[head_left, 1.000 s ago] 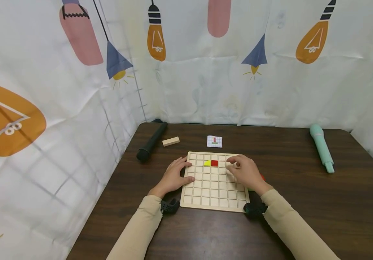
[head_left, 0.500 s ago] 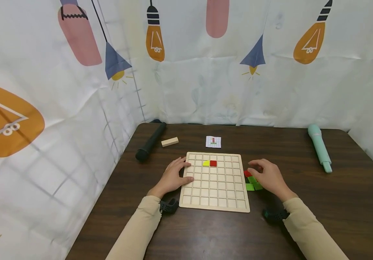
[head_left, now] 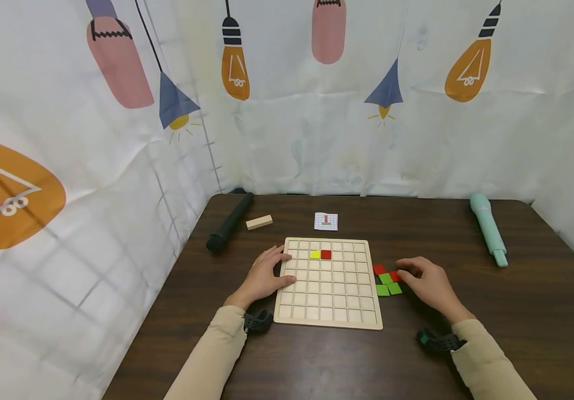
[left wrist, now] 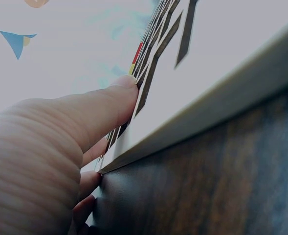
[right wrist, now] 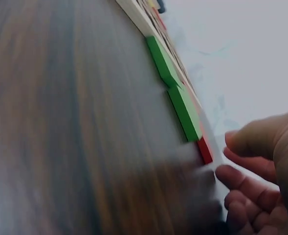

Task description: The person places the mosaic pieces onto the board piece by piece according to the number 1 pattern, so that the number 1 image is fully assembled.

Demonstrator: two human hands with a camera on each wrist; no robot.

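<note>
A pale wooden grid board [head_left: 326, 300] lies on the table with a yellow piece [head_left: 315, 254] and a red tile [head_left: 326, 254] in its squares. My left hand [head_left: 262, 278] rests at the board's left edge, its thumb on the top face and the fingers along the side. Right of the board lie loose tiles: a red tile [head_left: 379, 269], another red tile [head_left: 394, 276] and several green tiles [head_left: 382, 290]. My right hand [head_left: 429, 283] is by the outer red tile, thumb and forefinger close to it. In the right wrist view a small gap shows between fingertips and tile.
Behind the board lies a small printed pattern card [head_left: 326, 221]. At the back left are a wooden block [head_left: 259, 222] and a black cylinder [head_left: 230, 223]. A mint-green wand-like object [head_left: 488, 229] lies at the far right. A printed curtain [head_left: 297, 139] hangs behind the table.
My right hand has moved from above the board's right side out to the loose tiles, uncovering them. The left hand stays at the board's edge.
</note>
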